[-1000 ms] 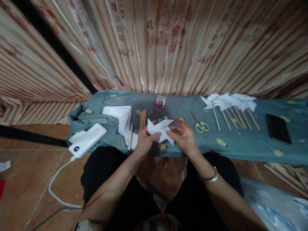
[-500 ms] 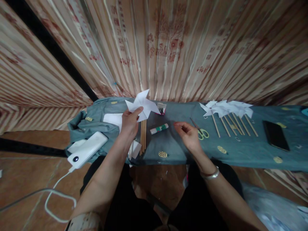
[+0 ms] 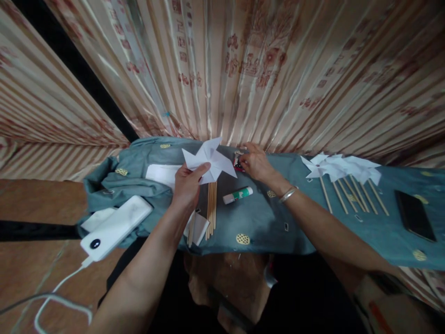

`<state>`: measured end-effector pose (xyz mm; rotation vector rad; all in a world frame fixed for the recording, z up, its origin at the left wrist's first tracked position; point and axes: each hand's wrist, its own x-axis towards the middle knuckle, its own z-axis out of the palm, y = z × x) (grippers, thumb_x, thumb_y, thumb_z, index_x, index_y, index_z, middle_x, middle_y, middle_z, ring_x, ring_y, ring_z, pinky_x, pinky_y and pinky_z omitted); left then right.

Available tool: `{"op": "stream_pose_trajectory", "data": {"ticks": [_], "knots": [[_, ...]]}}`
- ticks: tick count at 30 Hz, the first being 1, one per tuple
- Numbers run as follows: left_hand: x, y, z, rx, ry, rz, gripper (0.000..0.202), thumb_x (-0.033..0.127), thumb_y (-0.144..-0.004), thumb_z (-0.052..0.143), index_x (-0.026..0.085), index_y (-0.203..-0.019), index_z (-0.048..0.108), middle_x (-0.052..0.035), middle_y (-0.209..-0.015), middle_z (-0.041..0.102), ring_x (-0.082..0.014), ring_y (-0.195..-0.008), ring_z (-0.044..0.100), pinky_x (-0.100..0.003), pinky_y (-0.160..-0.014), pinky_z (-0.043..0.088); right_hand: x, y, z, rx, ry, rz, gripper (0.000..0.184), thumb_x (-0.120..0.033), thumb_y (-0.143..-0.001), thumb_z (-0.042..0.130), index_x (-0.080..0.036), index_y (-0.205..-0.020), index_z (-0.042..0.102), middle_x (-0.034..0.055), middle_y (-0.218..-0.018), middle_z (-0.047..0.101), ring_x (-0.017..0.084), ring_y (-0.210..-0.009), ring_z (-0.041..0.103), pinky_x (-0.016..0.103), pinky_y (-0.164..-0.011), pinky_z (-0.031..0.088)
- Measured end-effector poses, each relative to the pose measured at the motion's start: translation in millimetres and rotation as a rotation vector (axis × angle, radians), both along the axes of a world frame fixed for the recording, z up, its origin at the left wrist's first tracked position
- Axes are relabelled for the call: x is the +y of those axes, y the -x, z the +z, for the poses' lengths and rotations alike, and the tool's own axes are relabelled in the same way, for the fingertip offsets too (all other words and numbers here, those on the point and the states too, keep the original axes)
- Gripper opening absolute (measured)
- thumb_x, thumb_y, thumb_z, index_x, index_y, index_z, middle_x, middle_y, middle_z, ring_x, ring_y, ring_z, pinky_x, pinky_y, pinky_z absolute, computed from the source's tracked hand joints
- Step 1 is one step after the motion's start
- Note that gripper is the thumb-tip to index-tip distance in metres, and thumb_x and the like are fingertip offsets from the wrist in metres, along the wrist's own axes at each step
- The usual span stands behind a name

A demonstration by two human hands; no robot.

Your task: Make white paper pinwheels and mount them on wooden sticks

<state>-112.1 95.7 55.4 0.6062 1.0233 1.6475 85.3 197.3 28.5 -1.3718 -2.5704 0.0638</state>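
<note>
My left hand [image 3: 189,182] grips a white paper pinwheel [image 3: 212,160], thumb on its front near the centre, fingers behind. My right hand [image 3: 256,162] is at a small red-and-white box [image 3: 238,162] with small dark things inside. Its thumb and finger pinch at the box opening; what is between them I cannot make out. Below the pinwheel lies a bundle of wooden sticks [image 3: 212,208]. A glue stick [image 3: 238,195] with a green-and-white label rests between the sticks and my right forearm.
Finished pinwheels on sticks [image 3: 342,168] lie in a row at the right, beside a black phone [image 3: 415,215]. White paper sheets [image 3: 162,174] lie left of my left hand. A white power bank [image 3: 116,227] with a cable sits at the left edge. A curtain [image 3: 222,69] hangs behind the table.
My right hand has moved forward and left, from above the cloth near the scissors to the small box. My forearm now hides the scissors. The left hand still holds the pinwheel.
</note>
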Motion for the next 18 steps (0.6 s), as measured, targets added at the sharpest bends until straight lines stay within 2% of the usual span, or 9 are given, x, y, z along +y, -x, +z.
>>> {"op": "stream_pose_trajectory", "data": {"ticks": [4, 7, 14, 18], "knots": [[1.0, -1.4, -2.7, 0.012, 0.008, -0.012, 0.034, 0.028, -0.051, 0.085, 0.014, -0.078, 0.071, -0.0027, -0.072, 0.073, -0.0168, -0.065, 0.067, -0.03, -0.069, 0.052, 8.3, 4.6, 1.1, -0.144, 0.048, 0.005, 0.02, -0.015, -0.078, 0.059, -0.012, -0.092, 0.074, 0.0189, -0.139, 0.045, 0.036, -0.134, 0.031, 0.052, -0.106, 0.031], [1.6, -1.6, -2.9, 0.01, -0.006, -0.011, 0.034, 0.027, -0.052, 0.084, 0.014, -0.081, 0.072, -0.0022, -0.072, 0.074, -0.0162, -0.064, 0.067, -0.029, -0.069, 0.052, 10.2, 6.1, 1.7, -0.192, 0.062, 0.006, 0.02, -0.017, -0.078, 0.06, -0.012, -0.091, 0.074, 0.0188, -0.133, 0.05, 0.034, -0.129, 0.036, 0.049, -0.102, 0.035], [1.2, -2.0, -2.2, 0.036, -0.005, -0.005, 0.037, 0.03, -0.051, 0.085, 0.015, -0.082, 0.071, -0.0021, -0.073, 0.074, -0.0174, -0.068, 0.068, -0.03, -0.072, 0.053, 12.8, 9.0, -2.0, -0.166, 0.038, 0.027, 0.023, -0.012, -0.079, 0.053, -0.012, -0.088, 0.074, 0.0169, -0.118, 0.058, 0.031, -0.117, 0.045, 0.044, -0.098, 0.038], [1.6, -1.5, -2.4, 0.03, -0.009, -0.006, 0.034, 0.029, -0.051, 0.085, 0.015, -0.08, 0.071, -0.0019, -0.074, 0.074, -0.0172, -0.07, 0.069, -0.031, -0.074, 0.052, 10.8, 10.3, -2.3, -0.159, 0.047, 0.013, 0.026, -0.012, -0.082, 0.051, -0.01, -0.097, 0.072, 0.0183, -0.124, 0.055, 0.031, -0.119, 0.043, 0.043, -0.096, 0.039]]}}
